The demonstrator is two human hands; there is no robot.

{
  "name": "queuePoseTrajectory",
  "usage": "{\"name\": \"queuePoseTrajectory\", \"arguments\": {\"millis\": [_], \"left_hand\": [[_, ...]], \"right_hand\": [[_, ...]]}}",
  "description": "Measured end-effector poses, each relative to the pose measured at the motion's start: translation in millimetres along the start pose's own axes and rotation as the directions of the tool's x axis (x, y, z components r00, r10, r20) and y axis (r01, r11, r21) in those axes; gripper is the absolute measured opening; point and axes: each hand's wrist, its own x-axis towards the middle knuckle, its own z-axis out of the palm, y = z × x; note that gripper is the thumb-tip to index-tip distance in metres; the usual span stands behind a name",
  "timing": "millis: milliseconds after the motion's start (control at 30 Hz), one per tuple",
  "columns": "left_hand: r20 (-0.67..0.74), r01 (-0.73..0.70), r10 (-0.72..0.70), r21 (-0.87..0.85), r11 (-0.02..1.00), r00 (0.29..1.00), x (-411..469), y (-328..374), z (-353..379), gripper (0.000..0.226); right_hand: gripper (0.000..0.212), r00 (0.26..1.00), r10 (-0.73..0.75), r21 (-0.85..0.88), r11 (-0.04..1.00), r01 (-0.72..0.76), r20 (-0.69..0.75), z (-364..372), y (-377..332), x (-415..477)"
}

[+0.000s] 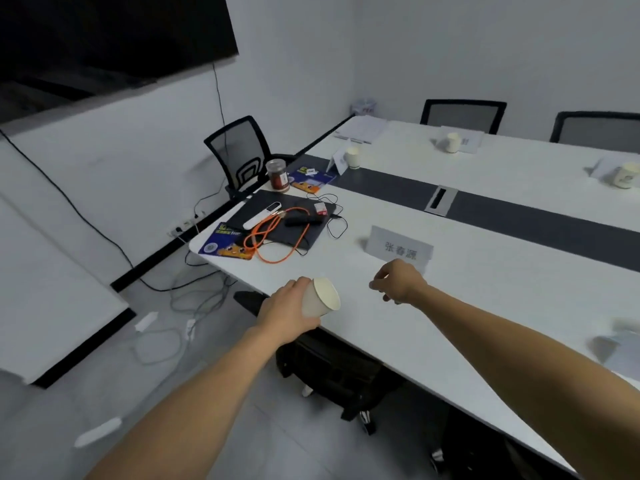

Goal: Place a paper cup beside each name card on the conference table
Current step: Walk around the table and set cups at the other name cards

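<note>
1. At the near edge of the conference table [485,306], a paper cup [320,296] is held in the left hand [289,311], wrapped around its side and tipped so the open mouth faces right, clear of the tabletop.
2. The right hand [398,280] is kept just in front of the nearest name card [400,247], fingers curled loosely; whether anything is pinched cannot be told.
3. The cup is carried low and close to this card, seemingly so that it can be set upright beside it (no cup stands there yet).
4. Across the table, three cups [353,157] [453,142] [625,174] are already stood by their cards, so those places are judged done.
5. The clutter at the table's end, including an orange cable [277,233], is left well apart from the hands.
</note>
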Motion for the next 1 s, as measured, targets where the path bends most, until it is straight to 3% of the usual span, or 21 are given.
{"name": "queuePoseTrajectory", "arguments": {"millis": [233, 567, 800, 1000], "left_hand": [[0.034, -0.038, 0.038, -0.017, 0.999, 0.999, 52, -52, -9, 0.069], [0.112, -0.128, 0.136, -0.074, 0.989, 0.984, 167, -52, -7, 0.065], [0.181, -0.186, 0.205, -0.117, 0.976, 0.962, 231, -43, 2, 0.063], [0.259, -0.293, 0.323, -0.15, 0.944, 0.91, 293, -25, 14, 0.064]], "right_hand": [[0.026, 0.997, 0.015, 0.161, 0.987, -0.027, 0.075, 30, -47, 40], [0.03, 0.984, 0.024, 0.295, 0.952, -0.077, 0.179, 9, -63, 132], [0.019, 0.983, 0.057, 0.34, 0.933, -0.115, 0.177, -12, -62, 171], [0.021, 0.981, 0.176, 0.366, 0.91, -0.196, 0.086, -29, -46, 206]]}}
